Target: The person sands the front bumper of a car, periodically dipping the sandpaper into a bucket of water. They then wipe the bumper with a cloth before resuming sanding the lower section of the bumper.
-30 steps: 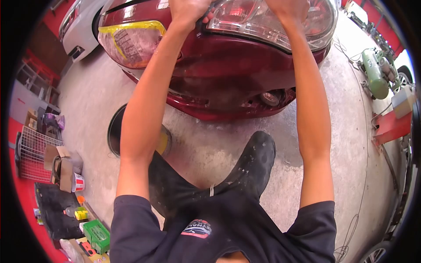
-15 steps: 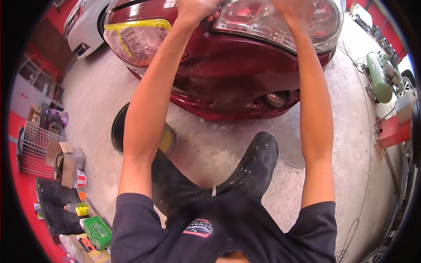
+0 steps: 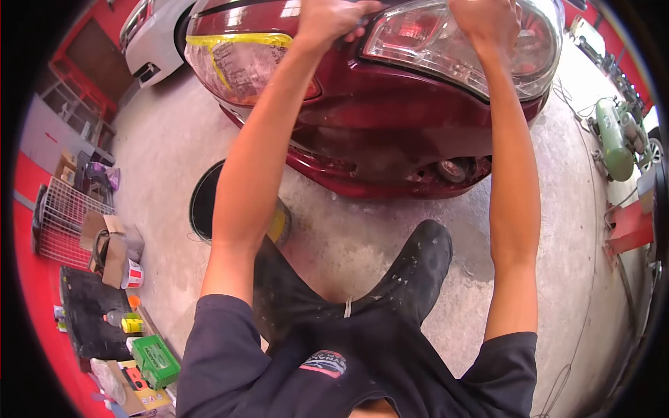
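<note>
At the top of the head view, my left hand (image 3: 333, 21) is at the red bumper's upper edge, beside the inner end of a clear headlight (image 3: 425, 43). Its index finger points right and the other fingers are curled; a small bluish bit shows at the fingertips, too small to name. My right hand (image 3: 486, 26) is over the same headlight, knuckles up and fingers bent. Whatever it may hold is hidden under it. The dark red car bumper (image 3: 390, 132) fills the space between my forearms. Newspaper and yellow tape (image 3: 244, 59) mask the other lamp.
A black bucket (image 3: 206, 202) stands on the concrete floor by my left forearm. To the right are a green air compressor (image 3: 614, 143), a red metal stand (image 3: 631, 226) and a loose cable. At left lie a wire rack (image 3: 73, 223), cardboard box (image 3: 111, 244) and green box (image 3: 155, 361).
The whole view has shifted, so the car and floor objects sit farther right and slightly lower. My left index finger now stretches out to the right; my right hand stays over the headlight.
</note>
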A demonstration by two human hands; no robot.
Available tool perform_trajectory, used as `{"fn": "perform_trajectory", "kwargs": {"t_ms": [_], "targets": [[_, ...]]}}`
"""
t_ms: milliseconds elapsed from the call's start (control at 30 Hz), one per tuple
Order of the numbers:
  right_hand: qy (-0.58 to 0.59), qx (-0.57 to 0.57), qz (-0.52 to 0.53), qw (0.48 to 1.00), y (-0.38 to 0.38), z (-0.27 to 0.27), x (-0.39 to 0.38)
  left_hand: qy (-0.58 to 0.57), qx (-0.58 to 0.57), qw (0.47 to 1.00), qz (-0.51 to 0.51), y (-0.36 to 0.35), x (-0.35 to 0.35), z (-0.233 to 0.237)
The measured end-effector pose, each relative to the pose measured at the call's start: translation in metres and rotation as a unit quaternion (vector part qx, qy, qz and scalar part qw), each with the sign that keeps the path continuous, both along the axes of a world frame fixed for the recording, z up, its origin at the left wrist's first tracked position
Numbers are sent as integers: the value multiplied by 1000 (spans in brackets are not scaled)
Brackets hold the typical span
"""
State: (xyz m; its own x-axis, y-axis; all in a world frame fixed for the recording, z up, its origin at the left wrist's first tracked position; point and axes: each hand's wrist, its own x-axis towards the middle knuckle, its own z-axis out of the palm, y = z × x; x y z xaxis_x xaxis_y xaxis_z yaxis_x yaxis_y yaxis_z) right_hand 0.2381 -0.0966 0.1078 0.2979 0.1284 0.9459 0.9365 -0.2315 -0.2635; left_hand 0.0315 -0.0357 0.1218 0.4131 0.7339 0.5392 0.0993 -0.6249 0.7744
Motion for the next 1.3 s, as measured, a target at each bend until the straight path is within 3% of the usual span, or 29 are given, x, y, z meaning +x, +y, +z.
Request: {"fn": "perform_trajectory", "kwargs": {"t_ms": [33, 67, 167, 300, 333, 467, 600, 900, 967, 1167, 1300], "targets": [[-1, 2, 0, 1000, 0, 0, 0, 6, 11, 1000, -6, 6, 4, -4], [-2, 1, 0, 1000, 1, -1, -2, 49, 108, 993, 26, 19, 10, -6], [15, -11, 7, 1000, 1, -4, -2, 57, 43, 997, -15, 18, -4, -3], [2, 0, 1, 1000, 1, -2, 0, 26, 8, 999, 33, 4, -3, -1], [8, -4, 4, 1000, 1, 0, -2, 29, 57, 997, 36, 14, 5, -6], [23, -25, 12, 999, -3, -1, -4, 37, 32, 999, -3, 17, -2, -6], [-1, 7, 7, 1000, 1, -3, 1, 4, 36, 999, 15, 7, -4, -7], [2, 0, 1, 1000, 2, 0, 0, 36, 62, 997, 28, 14, -1, -6], [8, -1, -5, 1000, 2, -2, -2, 71, 84, 992, 70, 21, 11, -8], [-4, 4, -3, 1000, 7, -4, 2, 34, 7, 999, 23, 23, -14, -17], [7, -6, -8, 1000, 6, -6, -3, 66, 1, 997, 48, 21, 2, -9]]}}
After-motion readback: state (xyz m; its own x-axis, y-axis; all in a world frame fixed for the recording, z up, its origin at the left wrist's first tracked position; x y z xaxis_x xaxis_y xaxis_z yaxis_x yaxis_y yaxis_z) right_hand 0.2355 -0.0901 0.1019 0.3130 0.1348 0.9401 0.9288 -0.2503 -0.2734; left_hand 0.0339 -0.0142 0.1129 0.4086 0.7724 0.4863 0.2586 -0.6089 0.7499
